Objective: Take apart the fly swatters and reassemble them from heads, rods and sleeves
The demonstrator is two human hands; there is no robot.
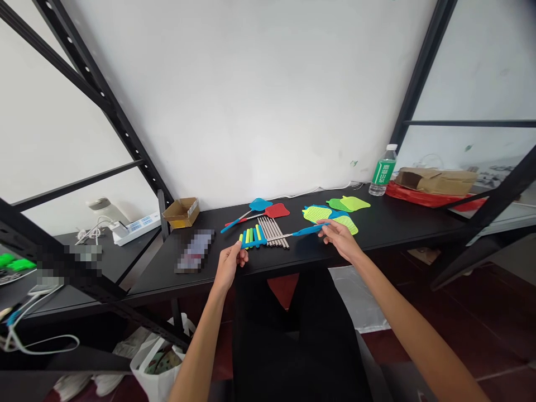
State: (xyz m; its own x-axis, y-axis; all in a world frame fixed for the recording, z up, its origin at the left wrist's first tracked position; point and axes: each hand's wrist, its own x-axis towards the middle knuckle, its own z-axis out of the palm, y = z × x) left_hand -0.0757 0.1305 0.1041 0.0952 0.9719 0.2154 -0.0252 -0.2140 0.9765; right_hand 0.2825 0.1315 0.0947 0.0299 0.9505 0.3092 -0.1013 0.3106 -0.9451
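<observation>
Between my hands, level over the front of the table, is a blue fly swatter (pixel 309 229) with a metal rod. My left hand (pixel 229 262) is closed on its handle end. My right hand (pixel 338 237) pinches the far end of the swatter's head, which shows edge-on. Just behind the swatter lie several metal rods (pixel 274 229) side by side. Green and yellow handles (pixel 251 234) lie in a row beyond my left hand. Near my right hand are loose mesh heads in yellow-green (pixel 317 213) and blue, partly overlapping.
A blue swatter (pixel 260 204) and a red swatter (pixel 277 210) lie farther back. Green heads (pixel 355 203) lie near the wall. A small cardboard box (pixel 181 213) and a blurred phone-like slab (pixel 196 250) are left. A water bottle (pixel 382 171) stands right. Black shelf posts (pixel 422 67) flank the table.
</observation>
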